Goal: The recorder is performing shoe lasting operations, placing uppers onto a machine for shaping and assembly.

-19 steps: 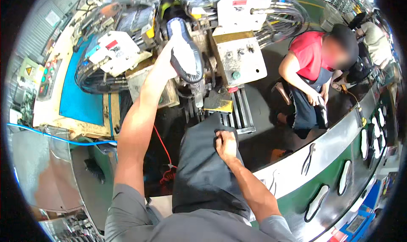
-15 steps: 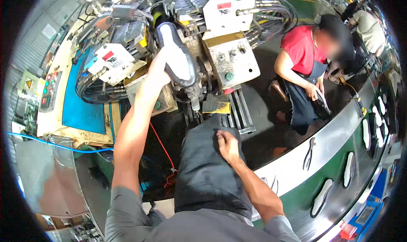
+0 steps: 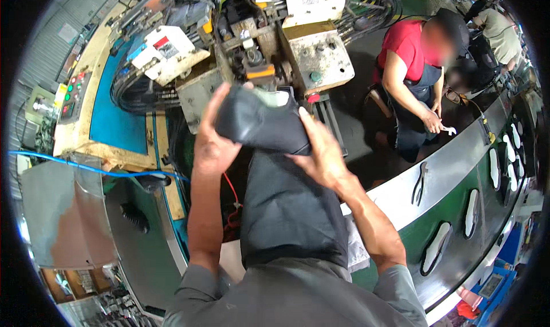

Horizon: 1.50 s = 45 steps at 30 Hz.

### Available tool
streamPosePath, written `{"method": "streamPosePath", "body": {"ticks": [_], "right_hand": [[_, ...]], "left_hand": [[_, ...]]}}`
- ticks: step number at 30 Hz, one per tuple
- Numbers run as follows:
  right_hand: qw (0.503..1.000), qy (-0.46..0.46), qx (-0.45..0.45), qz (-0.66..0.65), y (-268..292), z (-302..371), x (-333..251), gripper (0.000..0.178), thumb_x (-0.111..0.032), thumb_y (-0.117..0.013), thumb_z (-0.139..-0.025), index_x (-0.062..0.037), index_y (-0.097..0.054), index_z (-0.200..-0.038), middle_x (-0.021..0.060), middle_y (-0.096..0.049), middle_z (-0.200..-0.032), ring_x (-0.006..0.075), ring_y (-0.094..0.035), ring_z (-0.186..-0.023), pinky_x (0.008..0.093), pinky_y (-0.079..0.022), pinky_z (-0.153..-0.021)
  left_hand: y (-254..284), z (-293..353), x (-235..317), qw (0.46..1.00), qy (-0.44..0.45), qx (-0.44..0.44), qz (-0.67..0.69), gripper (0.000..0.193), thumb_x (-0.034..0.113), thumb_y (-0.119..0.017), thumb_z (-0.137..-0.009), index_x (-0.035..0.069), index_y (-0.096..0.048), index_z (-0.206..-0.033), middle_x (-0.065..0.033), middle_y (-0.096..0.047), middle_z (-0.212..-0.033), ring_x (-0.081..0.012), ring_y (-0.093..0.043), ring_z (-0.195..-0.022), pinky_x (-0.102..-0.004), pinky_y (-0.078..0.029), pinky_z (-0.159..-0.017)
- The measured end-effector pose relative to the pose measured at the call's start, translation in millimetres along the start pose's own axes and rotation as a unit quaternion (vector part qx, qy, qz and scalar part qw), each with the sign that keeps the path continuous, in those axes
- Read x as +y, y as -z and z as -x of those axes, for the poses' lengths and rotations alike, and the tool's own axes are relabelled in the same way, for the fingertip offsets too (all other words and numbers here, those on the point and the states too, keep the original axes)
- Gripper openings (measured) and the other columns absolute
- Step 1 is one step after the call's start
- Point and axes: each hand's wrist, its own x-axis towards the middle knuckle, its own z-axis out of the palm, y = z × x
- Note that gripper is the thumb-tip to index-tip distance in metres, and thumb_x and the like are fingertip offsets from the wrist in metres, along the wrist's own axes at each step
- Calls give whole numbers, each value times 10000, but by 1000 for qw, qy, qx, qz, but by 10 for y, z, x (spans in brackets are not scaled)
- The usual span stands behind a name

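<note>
Both hands hold a black shoe upper (image 3: 258,120) above my lap, in front of the machine. It looks stretched over a pale green last, part of which shows at its top opening. My left hand (image 3: 215,141) grips the rounded left end, its fingers reaching up the far side. At the other end, my right hand (image 3: 323,152) has its thumb and fingers closed on the black material. Slight blur covers the hands and the upper. The upper's underside is turned out of sight.
Ahead stands a machine (image 3: 318,60) with hoses and a control box. To the right runs a conveyor (image 3: 395,198) carrying black pincers (image 3: 420,183) and several white-soled shoe pieces (image 3: 437,248). A co-worker in red (image 3: 404,46) holds a metal tool. Another belt (image 3: 143,258) lies left.
My left hand has brought the shoe upper back from the machine and turned it. My right hand has risen from my lap onto it. The co-worker now holds a metal tool.
</note>
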Motion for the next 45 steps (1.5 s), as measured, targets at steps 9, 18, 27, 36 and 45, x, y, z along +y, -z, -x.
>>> {"method": "streamPosePath", "body": {"ticks": [9, 18, 27, 36, 45], "right_hand": [[959, 141, 17, 247, 436, 344, 5, 826, -51, -702, -801, -292, -573, -1581, 144, -580, -1474, 373, -559, -1321, 515, -466, -1161], [982, -106, -35, -153, 125, 686, -468, 1102, -279, -928, -857, -67, -284, -1726, 265, -491, -1635, 401, -503, -1512, 464, -409, -1254], [920, -159, -104, -343, 357, 493, -351, 858, -461, -684, -1086, -52, -293, -1731, 161, -637, -1373, 235, -641, -1199, 392, -496, -1094], [890, -220, -29, -398, -47, 390, -522, 1064, -352, -830, -997, -81, -146, -1766, 185, -448, -1642, 298, -466, -1487, 422, -355, -1258], [765, -311, 5, -564, -730, 318, -606, 1039, -255, -819, -998, -50, -136, -1753, 187, -541, -1558, 250, -563, -1371, 381, -483, -1145]], "left_hand": [[-284, 537, -32, 967, -36, 7, -253, 659, 72, -823, -788, -38, -625, -1406, -248, -673, -1478, -287, -644, -1373, -436, -462, -1204], [-79, 847, -615, 992, 82, 65, -69, 1000, 436, -793, -973, 52, -247, -1718, -165, -447, -1672, -350, -482, -1515, -519, -405, -1256], [-262, 1420, -769, 934, 248, 4, 256, 976, 441, -756, -905, -91, -340, -1609, -351, -611, -1423, -486, -716, -1194, -588, -594, -1058], [-368, 1640, -724, 898, 323, 1, 300, 959, 474, -734, -925, -72, -347, -1612, -360, -616, -1392, -480, -726, -1163, -590, -631, -979], [-163, 1850, -648, 980, 152, 125, 39, 951, 329, -694, -950, 50, -209, -1718, -272, -531, -1529, -462, -696, -1230, -595, -628, -994]]}}
